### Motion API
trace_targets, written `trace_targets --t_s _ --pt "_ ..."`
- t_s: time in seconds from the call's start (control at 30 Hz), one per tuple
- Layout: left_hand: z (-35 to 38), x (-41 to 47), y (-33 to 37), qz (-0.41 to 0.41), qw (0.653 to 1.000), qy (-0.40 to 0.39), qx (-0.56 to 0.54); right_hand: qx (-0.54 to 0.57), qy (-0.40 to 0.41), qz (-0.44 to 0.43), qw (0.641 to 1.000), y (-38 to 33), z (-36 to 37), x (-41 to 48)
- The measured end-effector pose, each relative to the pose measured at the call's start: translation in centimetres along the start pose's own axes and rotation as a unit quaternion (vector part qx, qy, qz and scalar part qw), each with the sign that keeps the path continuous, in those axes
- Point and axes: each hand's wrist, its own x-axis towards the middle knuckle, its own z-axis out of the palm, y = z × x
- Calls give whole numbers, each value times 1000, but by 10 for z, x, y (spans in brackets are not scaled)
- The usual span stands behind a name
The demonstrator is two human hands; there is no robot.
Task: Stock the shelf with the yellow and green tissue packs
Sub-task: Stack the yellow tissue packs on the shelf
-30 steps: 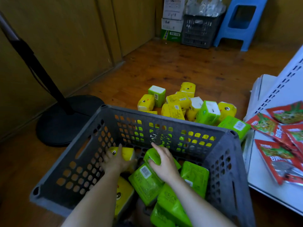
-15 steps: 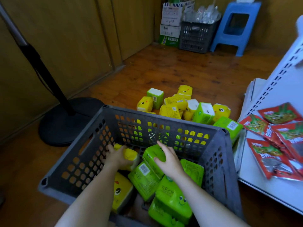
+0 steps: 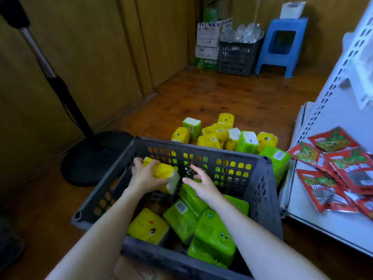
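The left grip (image 3: 145,177) curls around a yellow pack (image 3: 163,172), held above the crate (image 3: 262,190), presumably bound for the shelf (image 3: 323,229); the right grip (image 3: 201,185), empty and spread wide, hovers over green packs (image 3: 214,235).

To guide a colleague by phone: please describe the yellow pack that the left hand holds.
Find the grey crate on the wooden floor. Near its far-left wall, the left hand grips a yellow tissue pack. Unlike the other yellow pack lying in the crate, it is held up, white end showing.
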Motion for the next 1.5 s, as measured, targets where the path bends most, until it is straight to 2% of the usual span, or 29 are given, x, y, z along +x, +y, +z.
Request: trace_targets --t_s 0.17,0.27,0.33,0.43,0.5,0.57,0.67,0.73,0.8,0.93,1.0,1.1,1.23,1.37,1.5 --pt "-21 -22 35 92 990 93 -50 196 -23 33 980 -38 5 -6" --pt "-30 -32 55 146 984 92 -53 236 27 -8 971 -51 -1 -9" --pt "-39 -36 63 167 980 64 -82 243 58 -24 968 -52 -10 -13" --pt "-46 -37 64 174 966 30 -189 227 80 -32 970 -52 -28 -19" --pt "-46 -36 62 168 957 40 -231 217 79 -45 972 -53 -36 -22" --pt "-46 -35 60 165 949 17 -269 207 71 -45 975 -54 -38 -25" --pt "-47 -39 58 119 913 -52 -386 199 51 -45 978 -57 -34 -27" --pt "-48 -41 55 76 888 -66 -449 183 47 -53 981 -57 -31 -28" --pt "-48 -44 53 56 880 -58 -468 169 43 -67 982 -59 -29 -29" --pt "-49 -43 55 53 898 1 -436 139 46 -119 982 -69 -28 -32" --pt "-53 -40 63 58 909 28 -411 84 45 -167 981 -80 -32 -36" --pt "-67 -34 84 123 896 55 -424 14 79 -227 971 -103 -49 -40" --pt "-85 -27 121 232 851 20 -472 -9 98 -247 964 -137 -89 -46" --pt "-110 -24 165 272 861 45 -428 -36 116 -285 951 -177 -131 -59" --pt "-146 -36 223 312 841 100 -430 -39 130 -320 938 -223 -173 -80"
